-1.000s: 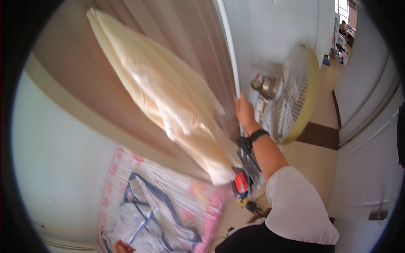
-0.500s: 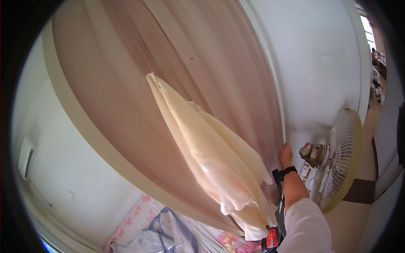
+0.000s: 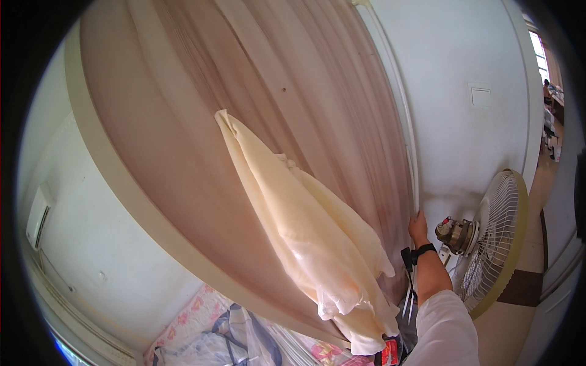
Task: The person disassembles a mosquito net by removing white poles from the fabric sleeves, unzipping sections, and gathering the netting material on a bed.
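My right hand (image 3: pixel 418 227), with a black band on its wrist, is closed around a thin white pole (image 3: pixel 414 158) that runs up along the right edge of a brown streaked panel (image 3: pixel 183 152). A black strap or clip (image 3: pixel 407 259) hangs beside the wrist. To the left of my forearm, a cream cloth (image 3: pixel 305 238) hangs from one pointed corner in front of the panel, its lower end bunched. Near the cloth's lower end is a small red and black thing (image 3: pixel 389 352), which I cannot make out. My left hand is out of view.
Close to my right forearm stands a fan (image 3: pixel 497 244) with a wire cage and yellowish rim. A clear bag with dark blue trim (image 3: pixel 244 341) lies on pink flowered fabric (image 3: pixel 195 311) at lower left. A light switch (image 3: pixel 481 96) is on the white wall.
The view has shifted slightly, so the panel, cloth and fan sit a little differently. My right hand stays closed on the white pole.
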A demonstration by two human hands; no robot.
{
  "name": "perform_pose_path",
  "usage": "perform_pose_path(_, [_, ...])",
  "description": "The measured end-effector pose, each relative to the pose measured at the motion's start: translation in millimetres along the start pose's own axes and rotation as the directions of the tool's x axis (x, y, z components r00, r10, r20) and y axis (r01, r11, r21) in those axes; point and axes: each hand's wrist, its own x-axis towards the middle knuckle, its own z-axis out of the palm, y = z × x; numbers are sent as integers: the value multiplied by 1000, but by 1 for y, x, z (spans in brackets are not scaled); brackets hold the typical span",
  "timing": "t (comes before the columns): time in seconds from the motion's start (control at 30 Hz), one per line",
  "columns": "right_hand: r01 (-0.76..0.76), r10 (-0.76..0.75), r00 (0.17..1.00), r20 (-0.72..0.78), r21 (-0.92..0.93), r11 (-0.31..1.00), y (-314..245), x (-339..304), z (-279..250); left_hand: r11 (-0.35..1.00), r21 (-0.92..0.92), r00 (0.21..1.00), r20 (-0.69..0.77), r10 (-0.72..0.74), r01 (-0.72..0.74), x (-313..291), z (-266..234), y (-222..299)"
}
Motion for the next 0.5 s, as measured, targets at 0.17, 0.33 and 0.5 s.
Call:
perform_pose_path(0.17, [-29, 29, 999, 29, -13, 1000, -2, -20, -8, 1000, 4, 1000, -16, 13, -12, -11, -11, -3])
perform_pose_path(0.33, [-36, 36, 999, 8, -3, 999, -17, -57, -27, 1000, -18, 1000, -24, 16, -16, -31, -40, -13])
perform_pose_path(0.5, [-55, 55, 998, 8, -46, 997, -31, -113, -55, 996, -47, 996, -51, 67, -69, -61, -98, -44])
